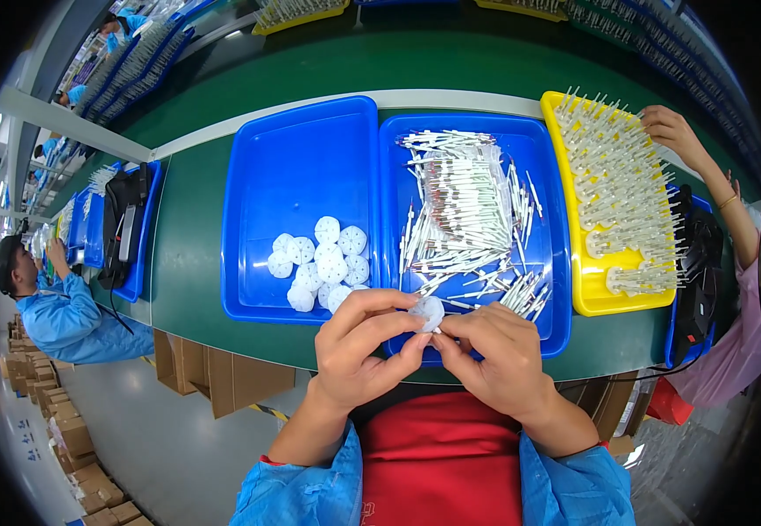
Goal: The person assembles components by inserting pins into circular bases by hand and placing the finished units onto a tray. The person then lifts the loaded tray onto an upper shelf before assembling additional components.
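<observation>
A green desk (188,237) curves across a workshop, with cardboard boxes (223,377) on the floor below its near edge. At the centre, a white piece (430,313) sits between the person's two hands, raised over the near left part of the middle blue tray (558,298). The left hand (354,346) has its fingers curled and pinched on the piece's left side; the right hand (505,355) pinches at its lower right, thumb against forefinger. Whether those fingers also have hold of a thin stick cannot be told.

The piece is small and mostly covered, so an uneven pinch could tip it or let it slip among the loose sticks (468,193) below. Lowered wrists could catch the tray's near rim, just inside the desk edge.

Just left stands another blue tray (302,167), white discs (330,267) bunched toward its near right. Right of the middle tray, the yellow tray (604,302) with its upright rods (613,184) limits sideways room, as does a co-worker's hand (674,131) beside it. The widest stretch of green runs leftward.
</observation>
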A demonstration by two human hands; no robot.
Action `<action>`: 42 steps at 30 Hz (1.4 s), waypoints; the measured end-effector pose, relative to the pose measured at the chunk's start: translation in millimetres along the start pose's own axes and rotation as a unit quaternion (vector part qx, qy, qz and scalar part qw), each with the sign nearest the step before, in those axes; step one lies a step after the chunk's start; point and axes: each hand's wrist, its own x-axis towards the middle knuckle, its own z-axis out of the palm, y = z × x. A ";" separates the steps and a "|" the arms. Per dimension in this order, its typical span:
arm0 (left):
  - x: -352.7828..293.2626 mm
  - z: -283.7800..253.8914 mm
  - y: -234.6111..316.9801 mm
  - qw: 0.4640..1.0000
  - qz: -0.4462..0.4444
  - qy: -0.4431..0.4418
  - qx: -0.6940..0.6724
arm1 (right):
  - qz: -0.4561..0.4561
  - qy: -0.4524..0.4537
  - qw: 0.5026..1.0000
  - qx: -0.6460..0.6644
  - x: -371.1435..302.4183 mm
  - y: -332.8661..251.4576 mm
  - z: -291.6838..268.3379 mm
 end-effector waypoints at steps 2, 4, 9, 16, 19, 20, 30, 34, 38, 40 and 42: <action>2.4 0.1 3.1 1.000 -0.012 -0.003 -0.003 | 0.001 0.002 1.000 0.006 -0.1 0.5 0.8; 8.4 1.1 8.8 0.999 -0.036 0.010 0.009 | 0.002 0.001 1.000 0.006 0.5 0.0 0.3; 5.4 0.9 -1.3 1.000 -0.018 -0.019 0.015 | 0.004 -0.020 1.000 0.000 2.7 -0.3 -2.0; 1.0 -2.2 0.0 0.991 -0.109 0.033 0.071 | 0.049 -0.087 0.985 -0.143 11.5 11.4 -16.6; -0.8 -0.3 -5.7 0.989 -0.137 0.055 0.015 | 0.054 -0.123 0.973 -0.186 10.4 15.4 -11.0; -4.0 0.2 -8.2 0.984 -0.166 0.065 -0.023 | 0.049 -0.134 0.969 -0.204 9.2 18.0 -7.9; -9.8 -3.3 -8.6 0.962 -0.235 0.064 -0.121 | 0.030 -0.118 0.975 -0.185 12.5 11.8 11.4; -7.5 -3.8 -5.8 0.959 -0.245 0.069 -0.125 | 0.043 -0.083 0.985 -0.146 12.3 15.1 3.7; -5.0 -3.2 -1.7 0.942 -0.277 0.063 -0.177 | 0.097 -0.046 0.994 0.026 14.5 2.0 -11.0; -8.6 -1.2 -4.9 0.933 -0.282 0.059 -0.215 | 0.099 -0.046 0.993 0.039 15.9 0.8 -7.6; -12.4 1.5 -9.7 0.939 -0.262 0.039 -0.219 | 0.102 -0.046 0.992 0.051 16.7 0.5 -7.4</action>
